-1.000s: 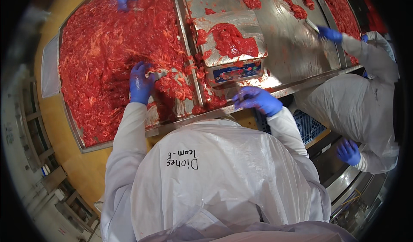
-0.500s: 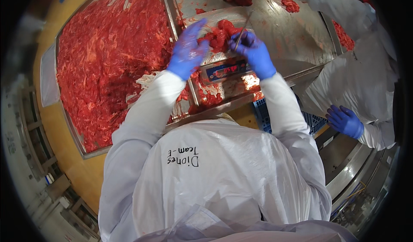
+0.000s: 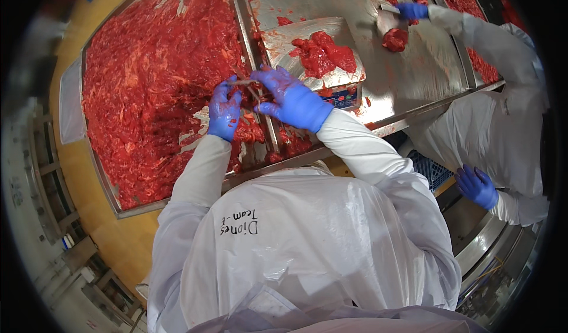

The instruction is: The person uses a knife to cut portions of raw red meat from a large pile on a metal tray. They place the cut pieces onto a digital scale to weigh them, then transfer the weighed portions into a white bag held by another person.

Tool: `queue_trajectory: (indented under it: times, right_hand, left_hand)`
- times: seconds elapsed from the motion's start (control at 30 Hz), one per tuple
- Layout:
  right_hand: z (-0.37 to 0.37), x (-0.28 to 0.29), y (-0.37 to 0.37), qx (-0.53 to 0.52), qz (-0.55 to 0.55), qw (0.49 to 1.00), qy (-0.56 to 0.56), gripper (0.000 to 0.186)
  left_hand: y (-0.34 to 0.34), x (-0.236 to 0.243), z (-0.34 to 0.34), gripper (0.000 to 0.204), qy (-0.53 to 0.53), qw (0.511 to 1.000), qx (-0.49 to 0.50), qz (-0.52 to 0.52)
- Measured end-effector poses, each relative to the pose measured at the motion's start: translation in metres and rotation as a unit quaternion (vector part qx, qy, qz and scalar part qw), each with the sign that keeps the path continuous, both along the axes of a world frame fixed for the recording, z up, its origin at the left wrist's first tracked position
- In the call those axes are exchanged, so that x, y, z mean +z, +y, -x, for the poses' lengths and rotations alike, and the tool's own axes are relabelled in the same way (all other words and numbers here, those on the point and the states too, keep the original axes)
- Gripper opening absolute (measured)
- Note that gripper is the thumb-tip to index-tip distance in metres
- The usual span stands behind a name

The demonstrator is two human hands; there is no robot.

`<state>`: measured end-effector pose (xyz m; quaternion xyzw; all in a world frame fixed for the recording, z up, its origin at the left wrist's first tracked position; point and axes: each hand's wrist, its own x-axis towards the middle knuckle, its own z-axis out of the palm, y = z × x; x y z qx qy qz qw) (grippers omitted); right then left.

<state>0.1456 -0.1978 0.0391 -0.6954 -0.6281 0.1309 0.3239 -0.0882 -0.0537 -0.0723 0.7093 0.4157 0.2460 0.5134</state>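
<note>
Over the metal rim (image 3: 239,19) of the big meat bin, my two blue-gloved hands come close together. My right hand (image 3: 294,101) has its fingers round a thin metal tool (image 3: 244,82), smeared by motion; whether it is a knife I cannot tell. My left hand (image 3: 225,113) is curled at the tool's far end, above the minced-looking red meat (image 3: 160,84), with red bits on its glove. What lies in its fingers is hidden. To the right of my hands, a lump of red meat (image 3: 322,53) rests on the scale's metal plate (image 3: 278,40), touched by neither hand.
The scale's display panel (image 3: 343,99) faces me. At right a co-worker's gloved hand (image 3: 412,11) holds a blurred pale tool near another meat lump (image 3: 394,39) on the steel table (image 3: 426,66). Their other hand (image 3: 477,187) hangs lower right. A blue crate (image 3: 429,168) stands below the table.
My right hand has left the meat on the scale and swung left with the thin tool. My left hand moved down and left. The co-worker's far hand shifted right and nearer.
</note>
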Motion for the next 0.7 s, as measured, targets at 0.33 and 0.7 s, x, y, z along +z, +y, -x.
queue_trajectory:
  times: [0.33,0.7]
  right_hand:
    - [-0.113,-0.038,-0.011,-0.252,-0.006,0.967,-0.028,0.069]
    - [0.014,-0.092,-0.160,-0.001,0.149,0.982,0.114,0.055]
  left_hand:
    - [0.103,0.005,0.015,0.060,0.390,0.906,-0.070,-0.152]
    - [-0.033,0.031,-0.006,0.035,0.347,0.905,-0.247,-0.007]
